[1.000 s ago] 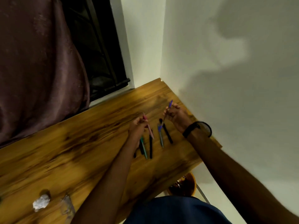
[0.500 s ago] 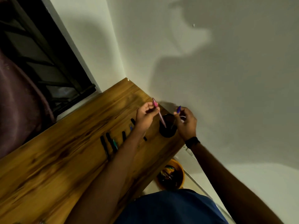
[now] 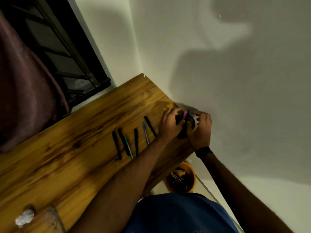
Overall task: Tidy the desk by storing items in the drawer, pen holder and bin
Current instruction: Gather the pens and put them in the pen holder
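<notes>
At the far right corner of the wooden desk (image 3: 75, 157), we see the left hand (image 3: 170, 125) and right hand (image 3: 200, 130) closed in around a round black pen holder (image 3: 188, 126), from which a pink pen (image 3: 185, 113) and a blue pen (image 3: 188, 112) stick up. Both hands have curled fingers, though blur keeps us from telling whether either grip is clamped on anything. Six loose pens (image 3: 134, 140) lie side by side just left of the left hand, a crumpled white paper ball (image 3: 24, 217) sits at the near edge, and an orange bin (image 3: 191, 174) stands on the floor below.
</notes>
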Tool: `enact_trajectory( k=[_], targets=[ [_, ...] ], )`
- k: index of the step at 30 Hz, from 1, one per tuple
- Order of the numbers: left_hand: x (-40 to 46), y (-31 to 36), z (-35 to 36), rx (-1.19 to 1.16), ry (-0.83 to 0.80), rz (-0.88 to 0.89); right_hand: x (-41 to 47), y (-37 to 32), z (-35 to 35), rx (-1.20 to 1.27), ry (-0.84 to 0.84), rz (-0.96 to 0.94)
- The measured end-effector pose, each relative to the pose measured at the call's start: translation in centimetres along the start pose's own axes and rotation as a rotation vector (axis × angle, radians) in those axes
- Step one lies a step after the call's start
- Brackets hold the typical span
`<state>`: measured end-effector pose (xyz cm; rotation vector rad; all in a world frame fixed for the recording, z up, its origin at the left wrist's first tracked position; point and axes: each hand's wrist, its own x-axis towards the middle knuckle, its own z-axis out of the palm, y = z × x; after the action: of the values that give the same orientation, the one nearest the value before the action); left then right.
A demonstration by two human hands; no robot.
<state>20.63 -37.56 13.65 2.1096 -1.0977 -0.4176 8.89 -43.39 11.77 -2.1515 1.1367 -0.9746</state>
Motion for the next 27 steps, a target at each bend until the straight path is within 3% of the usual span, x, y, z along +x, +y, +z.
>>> enact_trajectory(
  k=[4, 6, 10, 13, 18, 24, 27],
  targets=[
    [-2.1, -2.6, -1.4, -0.044, 0.121, -0.083, -1.0, -2.5, 1.2, 0.04, -0.054, -0.18],
    [-3.8, -5.0, -2.4, 0.004, 0.162, -0.195, -2.0, -3.8, 2.5, 0.071, -0.2, -0.195],
    [-6.6, -10.2, -4.7, 0.119, 0.208, -0.359, -3.9, -6.0, 6.1, -0.011, -0.612, -0.048],
    [-8.0, -12.4, -6.0, 0.137, 0.218, -0.462, -4.4, -7.0, 8.4, -0.133, -0.784, -0.026],
    [-9.3, -14.4, -7.4, 0.173, 0.229, -0.502, -4.5, -8.3, 11.5, -0.397, -0.844, -0.025],
    [-8.6, -15.1, -7.6, 0.292, 0.121, -0.442, -4.9, -9.0, 13.0, -0.657, -0.832, -0.059],
    [-7.8, -15.2, -7.1, 0.482, 0.067, -0.445, -5.0, -8.4, 12.9, -0.559, -0.797, 0.024]
  ],
)
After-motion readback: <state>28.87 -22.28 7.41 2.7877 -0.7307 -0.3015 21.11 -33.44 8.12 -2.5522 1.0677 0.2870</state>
